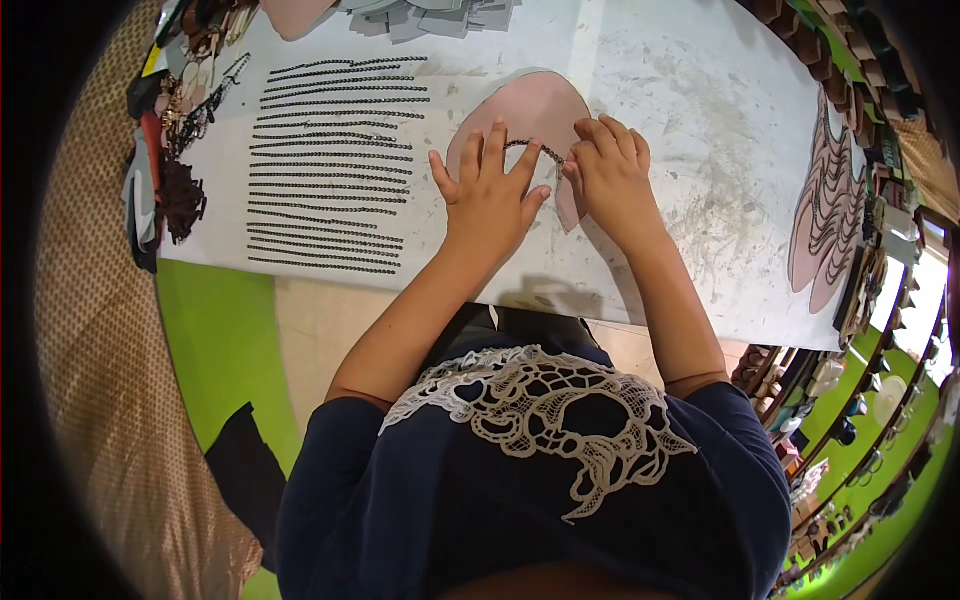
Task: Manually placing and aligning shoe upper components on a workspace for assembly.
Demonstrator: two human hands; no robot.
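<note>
A pale pink, curved flat piece (535, 98) with a dark edge lies on the white table under both my hands. Across it runs a short dark bead strand (549, 151) in an arc. My left hand (487, 205) rests on the piece with its fingers spread, the index fingertip touching the strand. At the strand's right end, my right hand (615, 185) has its thumb and index finger pinched together, the other fingers bent. Part of the strand is hidden by the fingers. To the left, several dark bead strands (330, 154) lie in roughly parallel rows.
A pile of grey flat pieces (430, 18) sits at the far edge, beside another pink piece (294, 14). Pink pieces with draped bead strands (818, 225) lie at the right. A dark brown bundle (181, 200) and chains (208, 108) crowd the left edge. Loaded shelves (865, 440) stand at the right.
</note>
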